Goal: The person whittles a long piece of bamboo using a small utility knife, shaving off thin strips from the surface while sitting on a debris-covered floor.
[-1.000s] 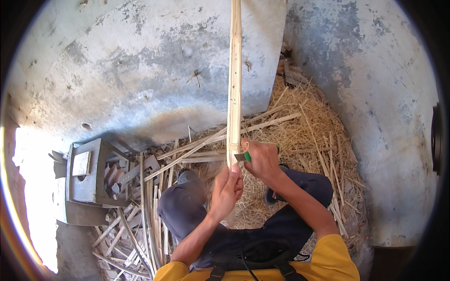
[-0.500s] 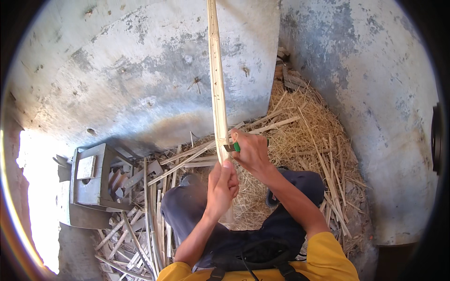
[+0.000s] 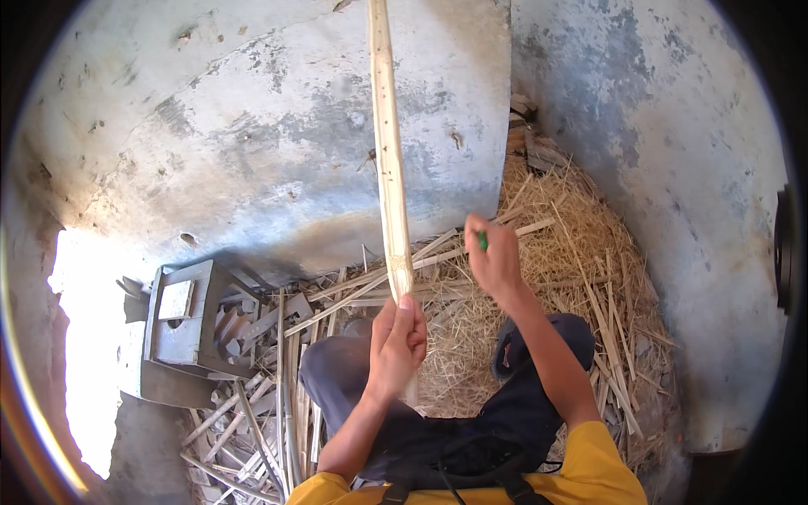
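My left hand (image 3: 396, 343) grips the lower end of a long pale wooden strip (image 3: 388, 160), thumb lying along its face. The strip stands nearly upright in view and runs out past the top edge; small dark holes dot it, and a freshly shaved patch shows just above my thumb. To the right, apart from the strip, my right hand (image 3: 497, 259) is closed round a green-handled knife (image 3: 482, 240). Only a bit of the green handle shows; the blade cannot be made out.
Straw and shavings (image 3: 564, 219) cover the floor ahead and right. Loose wooden strips (image 3: 286, 404) lie to the left, beside a grey wooden box (image 3: 187, 316) with a round hole. A weathered pale panel (image 3: 286, 109) rises in front, another wall (image 3: 648, 168) at right.
My right hand has pulled the knife off the strip, moving right and slightly up. The left hand keeps its hold on the strip; the whole view has shifted a little.
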Demonstrator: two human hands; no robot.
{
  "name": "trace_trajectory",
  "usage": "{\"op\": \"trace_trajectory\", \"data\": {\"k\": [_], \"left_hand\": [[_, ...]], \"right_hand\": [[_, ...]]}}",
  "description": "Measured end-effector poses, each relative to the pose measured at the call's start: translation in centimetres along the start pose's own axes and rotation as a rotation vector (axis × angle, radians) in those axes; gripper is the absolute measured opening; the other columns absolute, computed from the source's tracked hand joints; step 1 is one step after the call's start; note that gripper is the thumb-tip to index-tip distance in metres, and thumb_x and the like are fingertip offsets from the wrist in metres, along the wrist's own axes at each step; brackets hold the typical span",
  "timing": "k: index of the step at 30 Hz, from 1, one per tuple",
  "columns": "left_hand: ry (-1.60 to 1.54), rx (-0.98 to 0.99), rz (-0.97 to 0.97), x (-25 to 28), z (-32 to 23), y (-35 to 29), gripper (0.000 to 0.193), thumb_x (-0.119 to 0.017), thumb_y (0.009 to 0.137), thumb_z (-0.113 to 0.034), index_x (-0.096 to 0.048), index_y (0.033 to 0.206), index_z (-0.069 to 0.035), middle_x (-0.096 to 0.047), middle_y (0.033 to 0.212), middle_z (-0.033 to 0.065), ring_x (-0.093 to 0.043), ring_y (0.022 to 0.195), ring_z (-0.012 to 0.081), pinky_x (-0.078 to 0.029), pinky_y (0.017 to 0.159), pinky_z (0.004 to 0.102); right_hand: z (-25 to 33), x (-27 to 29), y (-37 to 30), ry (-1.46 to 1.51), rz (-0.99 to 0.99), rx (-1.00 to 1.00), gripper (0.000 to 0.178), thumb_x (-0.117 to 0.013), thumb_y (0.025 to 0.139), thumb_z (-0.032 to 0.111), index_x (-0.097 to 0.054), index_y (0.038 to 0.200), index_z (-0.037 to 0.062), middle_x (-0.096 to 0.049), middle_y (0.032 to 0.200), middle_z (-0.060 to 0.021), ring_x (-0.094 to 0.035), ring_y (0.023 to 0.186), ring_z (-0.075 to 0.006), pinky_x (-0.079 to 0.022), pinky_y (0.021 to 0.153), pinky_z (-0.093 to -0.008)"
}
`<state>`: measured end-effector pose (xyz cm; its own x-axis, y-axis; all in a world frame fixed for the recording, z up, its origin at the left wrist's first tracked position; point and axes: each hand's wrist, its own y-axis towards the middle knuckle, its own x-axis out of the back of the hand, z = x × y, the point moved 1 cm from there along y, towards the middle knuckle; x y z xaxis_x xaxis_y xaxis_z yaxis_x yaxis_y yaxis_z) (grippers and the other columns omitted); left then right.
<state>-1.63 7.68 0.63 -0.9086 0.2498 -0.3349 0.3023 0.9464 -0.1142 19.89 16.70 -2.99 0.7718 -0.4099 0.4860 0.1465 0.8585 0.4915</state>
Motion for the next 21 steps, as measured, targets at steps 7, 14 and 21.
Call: {"op": "trace_trajectory", "data": {"k": [7,14,21], "left_hand": [[0.124,0.009,0.029,-1.7,1.3,0.5,0.042,-0.039,0.116,-0.039,-0.048,0.089,-0.008,-0.037,0.065,-0.0044,-0.034,0.048,0.0057,-0.033,0.044,0.0224],[0.306,-0.093,-0.067,-2.9,2.1,0.4,0.043,-0.04,0.116,-0.038,-0.048,0.086,-0.008,-0.039,0.063,-0.0048,-0.036,0.049,0.0039,-0.031,0.043,0.0236],[0.328,-0.126,-0.097,-2.8,2.7,0.3,0.045,-0.041,0.115,-0.041,-0.046,0.085,-0.008,-0.04,0.063,-0.0051,-0.037,0.05,0.0033,-0.031,0.043,0.0229]], "right_hand": [[4.4,-0.4,-3.0,-0.136,0.096,0.283,0.017,-0.071,0.079,0.016,-0.065,0.092,0.0083,-0.063,0.065,-0.0132,-0.066,0.062,-0.0363,-0.049,0.055,-0.0469],[4.5,-0.1,-3.3,-0.228,0.062,0.21,0.021,-0.073,0.077,0.017,-0.063,0.093,0.0075,-0.065,0.066,-0.0134,-0.068,0.062,-0.0359,-0.05,0.055,-0.0469],[4.1,-0.7,-2.6,-0.244,0.034,0.204,0.024,-0.076,0.074,0.018,-0.058,0.086,0.0072,-0.064,0.064,-0.0134,-0.067,0.059,-0.0363,-0.048,0.052,-0.0475]]}}
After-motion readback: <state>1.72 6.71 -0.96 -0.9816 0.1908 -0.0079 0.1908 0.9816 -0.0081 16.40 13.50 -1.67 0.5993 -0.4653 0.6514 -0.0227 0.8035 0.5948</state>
